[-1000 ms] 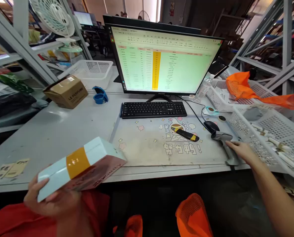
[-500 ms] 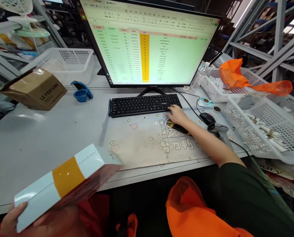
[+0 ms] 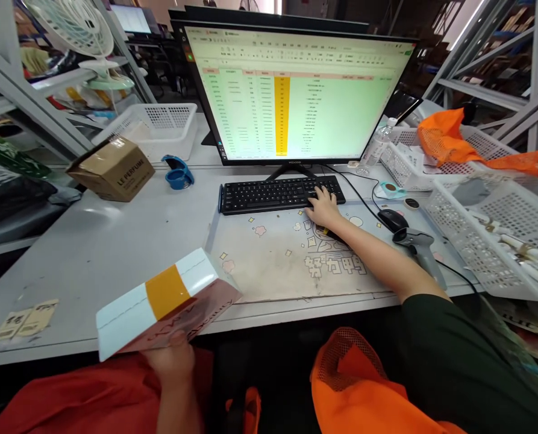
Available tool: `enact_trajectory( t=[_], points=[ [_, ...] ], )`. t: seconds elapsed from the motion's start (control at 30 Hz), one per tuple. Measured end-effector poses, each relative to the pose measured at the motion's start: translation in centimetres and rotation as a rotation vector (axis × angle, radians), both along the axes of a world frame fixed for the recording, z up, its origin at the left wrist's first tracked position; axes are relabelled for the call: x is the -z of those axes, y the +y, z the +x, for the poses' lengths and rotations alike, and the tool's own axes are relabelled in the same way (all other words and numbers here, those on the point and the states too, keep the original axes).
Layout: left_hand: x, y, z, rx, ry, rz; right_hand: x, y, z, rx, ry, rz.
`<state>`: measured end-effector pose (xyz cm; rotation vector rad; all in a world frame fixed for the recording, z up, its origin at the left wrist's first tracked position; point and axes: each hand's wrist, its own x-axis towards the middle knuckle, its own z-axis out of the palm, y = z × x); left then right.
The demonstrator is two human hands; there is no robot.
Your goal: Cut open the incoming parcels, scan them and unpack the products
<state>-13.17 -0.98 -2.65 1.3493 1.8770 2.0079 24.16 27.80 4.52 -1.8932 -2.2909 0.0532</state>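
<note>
Having shifted from the barcode scanner to the keyboard [image 3: 264, 196], the right hand [image 3: 325, 208] now has its fingers moderately spread over the right-hand keys, gripping nothing; whether a key is pressed cannot be told. The scanner [image 3: 428, 259] consequently lies unheld, to the right of the keyboard and nearer the person, beside the mouse [image 3: 393, 220]. The left hand [image 3: 173, 358] supports the white-and-pink box [image 3: 128, 319] from below, closed against its underside; most of its fingers are hidden. The box is tilted, in front and left of the keyboard, at the front edge of the table [image 3: 92, 241]; contact with that edge cannot be confirmed. A cutter [image 3: 334, 236] lies in front of the keyboard, partly beneath the right forearm. Behind the keyboard, the monitor [image 3: 336, 108] displays a spreadsheet.
</note>
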Motion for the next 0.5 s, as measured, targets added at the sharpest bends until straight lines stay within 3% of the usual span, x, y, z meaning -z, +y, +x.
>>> enact_trajectory(
  t=[0.17, 0.3, 0.5],
  points=[
    [0.1, -0.1, 0.3, -0.022, -0.011, 0.058, -1.2, -2.1, -0.6, -0.049, 0.095, 0.095],
    [0.2, 0.0, 0.5, 0.040, -0.085, 0.059, -1.3, -2.6, -0.5, 0.007, 0.096, -0.009],
    [2.7, 0.3, -0.3, -0.037, -0.166, 0.004, -0.3, -2.2, 0.7, 0.063, 0.142, -0.089]
  ],
)
